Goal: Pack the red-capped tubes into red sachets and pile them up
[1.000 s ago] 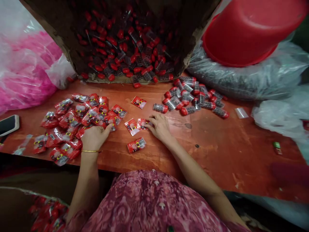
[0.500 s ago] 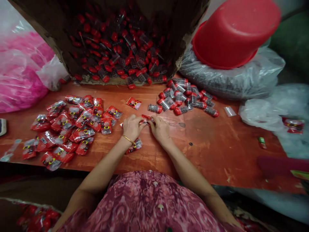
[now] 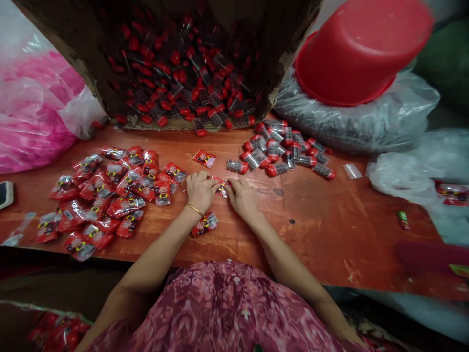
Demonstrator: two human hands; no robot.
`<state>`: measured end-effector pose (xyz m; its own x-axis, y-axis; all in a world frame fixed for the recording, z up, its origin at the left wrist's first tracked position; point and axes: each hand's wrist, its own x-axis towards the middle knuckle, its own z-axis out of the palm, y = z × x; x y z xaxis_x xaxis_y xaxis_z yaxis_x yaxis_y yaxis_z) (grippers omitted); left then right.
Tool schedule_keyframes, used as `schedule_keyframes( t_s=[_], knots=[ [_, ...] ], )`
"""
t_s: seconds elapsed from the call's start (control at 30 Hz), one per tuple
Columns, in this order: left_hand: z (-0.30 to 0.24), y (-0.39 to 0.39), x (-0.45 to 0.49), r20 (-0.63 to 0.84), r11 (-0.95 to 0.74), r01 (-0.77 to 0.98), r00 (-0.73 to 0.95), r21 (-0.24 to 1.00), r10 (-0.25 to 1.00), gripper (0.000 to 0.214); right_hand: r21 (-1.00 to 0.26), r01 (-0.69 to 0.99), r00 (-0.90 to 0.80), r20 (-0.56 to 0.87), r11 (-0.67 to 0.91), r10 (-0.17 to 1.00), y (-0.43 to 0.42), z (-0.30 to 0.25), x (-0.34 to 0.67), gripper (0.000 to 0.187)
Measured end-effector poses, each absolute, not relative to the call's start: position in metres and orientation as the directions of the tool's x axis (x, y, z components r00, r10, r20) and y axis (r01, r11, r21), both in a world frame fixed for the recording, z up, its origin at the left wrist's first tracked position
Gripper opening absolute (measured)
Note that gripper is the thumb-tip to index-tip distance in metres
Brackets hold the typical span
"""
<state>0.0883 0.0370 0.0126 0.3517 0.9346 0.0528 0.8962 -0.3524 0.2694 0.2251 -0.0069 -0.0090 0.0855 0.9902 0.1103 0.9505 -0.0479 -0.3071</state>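
Note:
Both my hands grip a small red printed packet (image 3: 221, 187) just above the wooden table. My left hand (image 3: 200, 191), with a gold bangle at its wrist, pinches the packet's left end. On the other end the fingers of my right hand (image 3: 243, 196) are closed. Below my left wrist lies another red packet (image 3: 205, 224). A flat red packet (image 3: 204, 158) rests beyond my hands. To the left spreads a pile of red packets (image 3: 126, 181). Beyond my right hand, a clear bottle with a red cap (image 3: 237, 166) lies beside a heap of similar bottles (image 3: 273, 148).
A cardboard box (image 3: 282, 83) full of red-capped bottles opens toward me at the back. A red bucket (image 3: 361, 54) stands upside down on a plastic bag (image 3: 344, 127) at right. Pink-filled bags (image 3: 32, 112) and a phone (image 3: 5, 194) are at left.
The packet between my hands now shows more of its face, with my fingertips slightly farther apart. The whole view has shifted a little.

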Motion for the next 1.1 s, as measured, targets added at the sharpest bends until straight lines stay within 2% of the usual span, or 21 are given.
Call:
schedule_keyframes(
  t_s=[0.23, 0.37, 0.47, 0.53, 0.63, 0.7, 0.83, 0.93, 1.03, 1.1],
  knots=[
    [0.01, 0.043, 0.092, 0.101, -0.399, 0.883, 0.386, 0.246, 0.917, 0.029, -0.331, 0.943, 0.075, 0.136, -0.026, 0.988, -0.008, -0.012, 0.226, 0.03],
    [0.013, 0.048, 0.086, 0.065, -0.426, 0.853, 0.427, 0.302, 0.902, 0.026, -0.322, 0.947, 0.065, 0.148, -0.014, 0.987, -0.006, -0.012, 0.224, 0.028],
    [0.014, 0.046, 0.079, 0.102, -0.457, 0.825, 0.45, 0.334, 0.887, 0.029, -0.299, 0.954, 0.047, 0.162, 0.003, 0.986, -0.004, -0.012, 0.222, 0.028],
    [0.013, 0.042, 0.076, 0.13, -0.481, 0.82, 0.464, 0.312, 0.876, 0.03, -0.262, 0.965, 0.034, 0.176, 0.014, 0.984, -0.003, -0.013, 0.22, 0.03],
    [0.011, 0.036, 0.075, 0.103, -0.495, 0.824, 0.487, 0.276, 0.868, 0.024, -0.214, 0.977, 0.024, 0.204, 0.021, 0.979, -0.004, -0.016, 0.216, 0.032],
    [0.009, 0.033, 0.076, 0.071, -0.482, 0.824, 0.485, 0.297, 0.872, 0.02, -0.218, 0.976, 0.026, 0.236, 0.027, 0.971, -0.005, -0.018, 0.216, 0.032],
    [0.011, 0.029, 0.078, 0.132, -0.414, 0.795, 0.399, 0.442, 0.907, 0.031, -0.297, 0.954, 0.068, 0.333, 0.036, 0.94, -0.009, -0.015, 0.222, 0.032],
    [0.019, 0.028, 0.08, 0.178, -0.287, 0.715, 0.226, 0.638, 0.958, 0.049, -0.389, 0.921, 0.138, 0.41, 0.036, 0.902, -0.013, -0.004, 0.227, 0.034],
    [0.026, 0.029, 0.085, 0.001, -0.098, 0.506, 0.188, 0.857, 0.982, 0.042, -0.503, 0.861, 0.178, 0.44, 0.077, 0.88, -0.017, 0.006, 0.227, 0.035],
    [0.028, 0.029, 0.09, -0.073, -0.011, 0.347, 0.227, 0.938, 0.971, 0.033, -0.626, 0.773, 0.227, 0.422, 0.101, 0.878, -0.018, 0.009, 0.225, 0.032]
  ],
)
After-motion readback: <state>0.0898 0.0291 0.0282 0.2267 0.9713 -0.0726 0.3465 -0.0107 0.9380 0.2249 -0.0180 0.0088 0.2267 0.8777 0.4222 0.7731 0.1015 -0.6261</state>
